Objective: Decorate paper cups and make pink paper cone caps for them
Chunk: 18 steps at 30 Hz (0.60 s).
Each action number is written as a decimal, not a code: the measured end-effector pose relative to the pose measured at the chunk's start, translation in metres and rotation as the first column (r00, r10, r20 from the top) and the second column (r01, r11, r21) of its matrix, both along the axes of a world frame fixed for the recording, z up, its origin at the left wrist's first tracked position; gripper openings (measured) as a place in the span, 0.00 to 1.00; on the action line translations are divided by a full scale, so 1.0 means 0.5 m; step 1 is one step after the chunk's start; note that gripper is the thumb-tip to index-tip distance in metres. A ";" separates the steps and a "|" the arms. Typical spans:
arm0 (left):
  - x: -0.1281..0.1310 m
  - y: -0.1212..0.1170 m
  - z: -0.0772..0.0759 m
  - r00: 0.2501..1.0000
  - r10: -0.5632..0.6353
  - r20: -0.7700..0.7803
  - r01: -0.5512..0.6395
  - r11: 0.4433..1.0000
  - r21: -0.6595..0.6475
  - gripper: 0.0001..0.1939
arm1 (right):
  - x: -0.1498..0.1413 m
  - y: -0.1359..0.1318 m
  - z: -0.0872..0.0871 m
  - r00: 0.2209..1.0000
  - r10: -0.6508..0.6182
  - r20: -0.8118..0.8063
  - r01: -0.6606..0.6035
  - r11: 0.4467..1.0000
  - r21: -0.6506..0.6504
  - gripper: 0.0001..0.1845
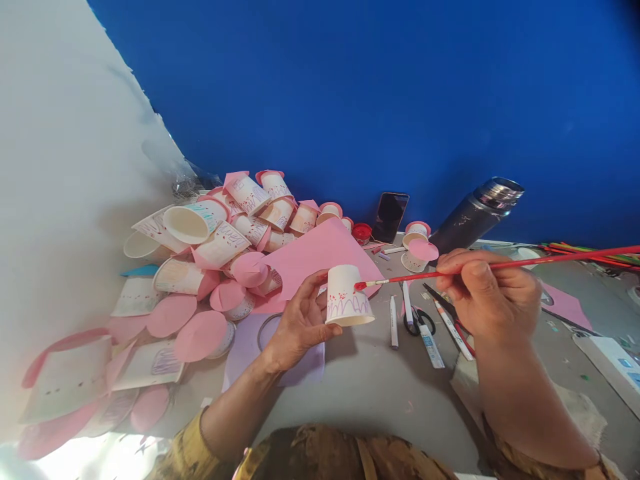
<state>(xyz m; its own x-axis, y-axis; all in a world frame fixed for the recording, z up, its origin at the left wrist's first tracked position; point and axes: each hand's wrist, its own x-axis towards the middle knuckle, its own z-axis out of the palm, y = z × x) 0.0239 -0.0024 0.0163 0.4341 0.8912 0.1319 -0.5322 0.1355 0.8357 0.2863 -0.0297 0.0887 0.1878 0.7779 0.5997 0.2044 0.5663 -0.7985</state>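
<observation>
Head view: the left hand [300, 327] grips a small white paper cup [347, 297], upside down, above the grey table [370, 387]. The right hand [483, 293] pinches a thin red paintbrush [440, 272], bristles touching the cup's side. Light dabs, with the cup held steady, should suit best.

Past the right hand [487, 290], the red paintbrush [500, 265] runs off the picture's right edge, its handle end unseen. That hand covers part of the scissors [419, 319]. The markings on the paper cup [347, 297] in the left hand [300, 323] are too small to read.
</observation>
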 end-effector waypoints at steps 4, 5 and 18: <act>-0.001 -0.001 0.004 1.000 0.005 -0.006 -0.005 1.000 0.011 0.39 | 0.001 0.001 0.003 1.000 0.018 0.003 -0.018 1.000 0.017 0.13; -0.001 -0.001 0.005 1.000 0.009 -0.007 -0.009 1.000 0.011 0.39 | 0.000 0.001 0.003 1.000 0.024 0.006 -0.024 1.000 0.008 0.13; 0.000 -0.002 -0.001 0.998 0.039 -0.047 -0.038 0.999 0.009 0.39 | -0.007 -0.003 0.001 1.000 0.016 -0.002 -0.016 1.000 -0.025 0.13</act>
<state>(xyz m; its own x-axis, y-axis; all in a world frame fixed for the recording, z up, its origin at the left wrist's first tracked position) 0.0240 -0.0035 0.0156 0.4056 0.9062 0.1196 -0.4964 0.1085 0.8613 0.2828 -0.0314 0.0890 0.1763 0.7958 0.5794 0.1935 0.5491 -0.8130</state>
